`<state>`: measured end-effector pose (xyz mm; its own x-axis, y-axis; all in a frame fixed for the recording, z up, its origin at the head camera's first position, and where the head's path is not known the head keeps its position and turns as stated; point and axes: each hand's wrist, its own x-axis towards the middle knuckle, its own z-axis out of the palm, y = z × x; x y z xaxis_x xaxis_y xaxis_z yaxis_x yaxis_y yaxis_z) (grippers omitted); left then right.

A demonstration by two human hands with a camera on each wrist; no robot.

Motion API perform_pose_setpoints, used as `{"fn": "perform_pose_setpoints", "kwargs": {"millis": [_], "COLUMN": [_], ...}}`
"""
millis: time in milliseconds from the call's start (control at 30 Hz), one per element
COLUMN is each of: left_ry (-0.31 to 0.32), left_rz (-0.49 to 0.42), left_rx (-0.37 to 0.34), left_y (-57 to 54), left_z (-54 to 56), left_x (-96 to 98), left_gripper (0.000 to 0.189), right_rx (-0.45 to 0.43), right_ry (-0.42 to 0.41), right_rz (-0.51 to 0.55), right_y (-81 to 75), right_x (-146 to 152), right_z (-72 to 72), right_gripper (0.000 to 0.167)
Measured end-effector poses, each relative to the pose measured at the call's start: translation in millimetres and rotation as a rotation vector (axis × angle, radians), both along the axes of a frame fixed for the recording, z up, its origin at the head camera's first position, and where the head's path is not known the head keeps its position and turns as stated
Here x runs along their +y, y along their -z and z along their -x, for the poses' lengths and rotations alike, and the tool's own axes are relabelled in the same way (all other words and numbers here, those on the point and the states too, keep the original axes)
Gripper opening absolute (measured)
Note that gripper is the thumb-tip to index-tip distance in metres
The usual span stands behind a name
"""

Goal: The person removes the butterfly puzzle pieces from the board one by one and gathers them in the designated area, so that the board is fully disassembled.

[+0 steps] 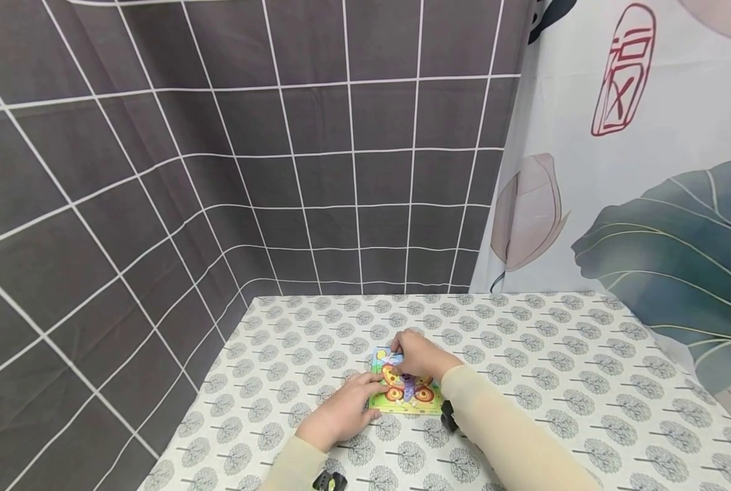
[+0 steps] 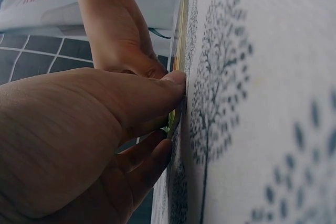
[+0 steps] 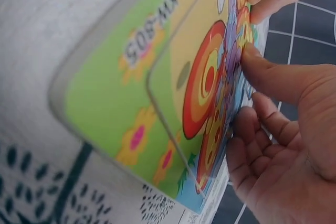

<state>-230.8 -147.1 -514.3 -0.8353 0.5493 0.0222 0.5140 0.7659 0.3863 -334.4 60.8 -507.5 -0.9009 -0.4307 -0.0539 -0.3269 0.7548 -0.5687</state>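
Observation:
A butterfly jigsaw puzzle (image 1: 410, 408) in a bright green-edged board lies flat on the cloth. At its left side my left hand (image 1: 348, 407) holds the edge, fingers on the picture and thumb near the lower corner. My right hand (image 1: 423, 354) reaches over the upper part with bent fingers. In the right wrist view, the right thumb (image 3: 258, 66) touches the butterfly picture, and the other fingers curl near the board's far side. Whether a piece is pinched there is hidden. The left wrist view shows the board edge-on between the left thumb (image 2: 170, 85) and fingers.
The table (image 1: 316, 327) wears a pale cloth printed with grey trees. Behind and to the left hangs a dark curtain (image 1: 316, 177) with a white grid. A white curtain with leaf prints (image 1: 666, 273) hangs at the right. Black wrist devices (image 1: 330, 481) sit at both sleeves.

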Motion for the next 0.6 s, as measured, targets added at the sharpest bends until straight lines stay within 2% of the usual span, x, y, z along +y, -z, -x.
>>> {"fn": "perform_pose_setpoints", "kwargs": {"millis": [267,467,600], "left_ry": [0.008,0.011,0.008], "left_rz": [0.002,0.004,-0.002], "left_rx": [0.003,0.010,0.010], "left_y": [1.1,2.4,2.5], "left_z": [-0.1,0.3,0.9], "left_x": [-0.4,-0.7,-0.4], "left_gripper": [0.052,0.052,0.052], "right_rx": [0.040,0.062,0.100], "right_ry": [-0.038,-0.043,-0.030], "right_rz": [0.065,0.103,0.113], "right_y": [-0.3,2.8,6.8], "right_x": [0.7,1.6,2.8], "right_z": [3.2,5.3,9.1], "right_gripper": [0.037,0.019,0.020]}}
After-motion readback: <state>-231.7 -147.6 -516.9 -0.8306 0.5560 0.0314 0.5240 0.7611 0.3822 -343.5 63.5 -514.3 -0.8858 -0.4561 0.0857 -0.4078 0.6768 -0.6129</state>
